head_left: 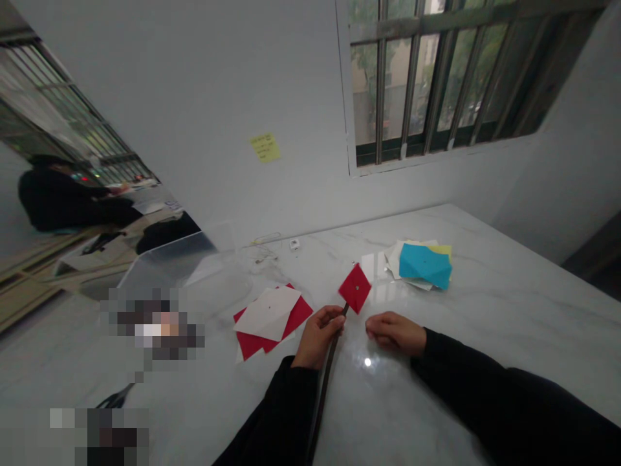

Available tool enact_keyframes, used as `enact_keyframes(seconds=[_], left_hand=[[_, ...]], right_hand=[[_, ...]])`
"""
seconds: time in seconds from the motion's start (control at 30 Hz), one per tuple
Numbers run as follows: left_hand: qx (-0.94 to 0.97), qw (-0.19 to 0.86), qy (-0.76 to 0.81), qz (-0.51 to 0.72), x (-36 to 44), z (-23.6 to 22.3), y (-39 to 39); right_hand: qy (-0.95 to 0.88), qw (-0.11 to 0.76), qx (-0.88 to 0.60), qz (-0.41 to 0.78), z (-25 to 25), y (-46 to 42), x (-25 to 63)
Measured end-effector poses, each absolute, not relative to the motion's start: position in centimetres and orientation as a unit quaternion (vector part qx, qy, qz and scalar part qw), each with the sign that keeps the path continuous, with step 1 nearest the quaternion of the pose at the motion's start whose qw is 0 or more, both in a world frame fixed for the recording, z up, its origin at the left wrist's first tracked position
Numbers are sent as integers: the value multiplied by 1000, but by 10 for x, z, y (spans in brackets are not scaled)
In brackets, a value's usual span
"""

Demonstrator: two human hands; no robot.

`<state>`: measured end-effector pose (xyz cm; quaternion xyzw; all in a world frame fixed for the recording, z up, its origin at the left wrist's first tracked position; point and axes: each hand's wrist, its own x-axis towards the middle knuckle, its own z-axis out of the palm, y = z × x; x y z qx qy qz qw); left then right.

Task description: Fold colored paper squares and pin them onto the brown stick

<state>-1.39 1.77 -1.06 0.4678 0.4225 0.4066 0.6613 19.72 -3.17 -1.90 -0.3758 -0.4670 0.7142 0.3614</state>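
Head view: the left hand (317, 336) grips a dark stick (326, 382), with a red paper square (354, 288) at its tip. The right hand (395, 333) lies empty, loosely curled, just beside the stick. On the marble table (509, 323), red and white paper sheets (268, 317) sit at ten o'clock and blue paper (424, 266) at one o'clock. A clear plastic panel (169, 265) stands farther left, with a person in black (58, 197) beyond it. The wall's yellow sticky note (265, 147) has writing too small to read.
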Motion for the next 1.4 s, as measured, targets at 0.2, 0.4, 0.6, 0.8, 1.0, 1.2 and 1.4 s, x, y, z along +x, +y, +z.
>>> enact_keyframes(seconds=[0.2, 0.4, 0.6, 0.8, 1.0, 1.2, 1.4], left_hand=[[449, 672, 421, 412, -13, -7, 16], [469, 664, 426, 397, -15, -12, 18], [513, 659, 423, 352, -17, -11, 17], [520, 664, 415, 342, -17, -5, 16], [441, 683, 415, 408, -19, -3, 21], [432, 692, 413, 404, -17, -4, 19], [438, 697, 410, 393, -17, -7, 16]], right_hand=[[-295, 553, -534, 568, -15, -9, 225], [-332, 576, -554, 501, -24, -6, 225], [-472, 540, -583, 383, -21, -10, 228], [-601, 412, -564, 389, -8, -18, 237], [-658, 284, -480, 507, -16, -21, 228], [-652, 352, -534, 408, -21, -13, 233], [-516, 473, -576, 423, -29, -10, 236]])
